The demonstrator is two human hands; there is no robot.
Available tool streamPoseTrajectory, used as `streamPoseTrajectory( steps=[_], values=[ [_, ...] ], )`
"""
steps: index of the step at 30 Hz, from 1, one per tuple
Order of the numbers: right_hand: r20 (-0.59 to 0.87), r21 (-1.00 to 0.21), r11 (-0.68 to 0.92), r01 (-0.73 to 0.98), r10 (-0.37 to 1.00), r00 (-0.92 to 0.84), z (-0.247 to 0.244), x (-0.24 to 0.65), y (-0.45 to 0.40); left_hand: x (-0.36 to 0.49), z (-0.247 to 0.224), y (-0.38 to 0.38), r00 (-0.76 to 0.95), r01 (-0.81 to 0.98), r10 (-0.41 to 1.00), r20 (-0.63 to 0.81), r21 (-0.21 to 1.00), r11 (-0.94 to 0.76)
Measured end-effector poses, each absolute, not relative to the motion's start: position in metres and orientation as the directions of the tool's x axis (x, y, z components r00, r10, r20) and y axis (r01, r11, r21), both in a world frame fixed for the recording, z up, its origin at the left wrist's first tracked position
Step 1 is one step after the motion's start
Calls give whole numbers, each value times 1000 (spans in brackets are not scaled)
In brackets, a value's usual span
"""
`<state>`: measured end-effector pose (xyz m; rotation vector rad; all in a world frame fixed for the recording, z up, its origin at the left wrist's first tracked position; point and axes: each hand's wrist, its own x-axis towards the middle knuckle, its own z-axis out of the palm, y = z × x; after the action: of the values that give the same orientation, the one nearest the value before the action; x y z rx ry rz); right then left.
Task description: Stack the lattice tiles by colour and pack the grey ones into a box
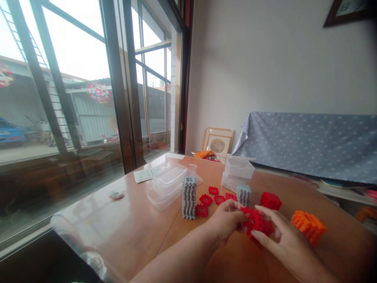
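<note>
1. Polished brown wooden table (126,236) stands beside a tall dark-framed window (125,90); glare is noted across its left half.
2. Item held: a bundle of bright red, notched square plastic pieces (255,224), in front of me between both hands. Whether its underside touches the table, I cannot tell.
3. My left hand (225,221) pinches the bundle's left edge, thumb and fingertips together on it. My right hand (281,232) is clamped around its right side, thumb below, fingers above.
4. Nearby: loose red notched plastic squares (205,199), a tall grey stack of notched plastic squares (189,198), a shorter grey stack (244,195), a compact red stack (271,201) and an orange stack (308,227).
5. Risk, in my judgement: uneven finger pressure could skew the bundle and shed pieces.
6. Further risk: my left forearm passes near the tall grey stack; a careless sweep could topple it.
</note>
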<state>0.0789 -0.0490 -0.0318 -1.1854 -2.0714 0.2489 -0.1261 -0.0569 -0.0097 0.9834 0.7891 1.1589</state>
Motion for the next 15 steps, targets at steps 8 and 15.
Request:
streamPoseTrajectory(
  steps=[8, 15],
  values=[
    [514, -439, 590, 678, 784, -350, -28, 80, -53, -120, -10, -57, 175, -335, 985, -9, 940, 68],
    [468, -486, 565, 667, 812, -348, -27, 83, -51, -116, 0, -58, 156, -295, 987, -25, 953, 70]
  ],
)
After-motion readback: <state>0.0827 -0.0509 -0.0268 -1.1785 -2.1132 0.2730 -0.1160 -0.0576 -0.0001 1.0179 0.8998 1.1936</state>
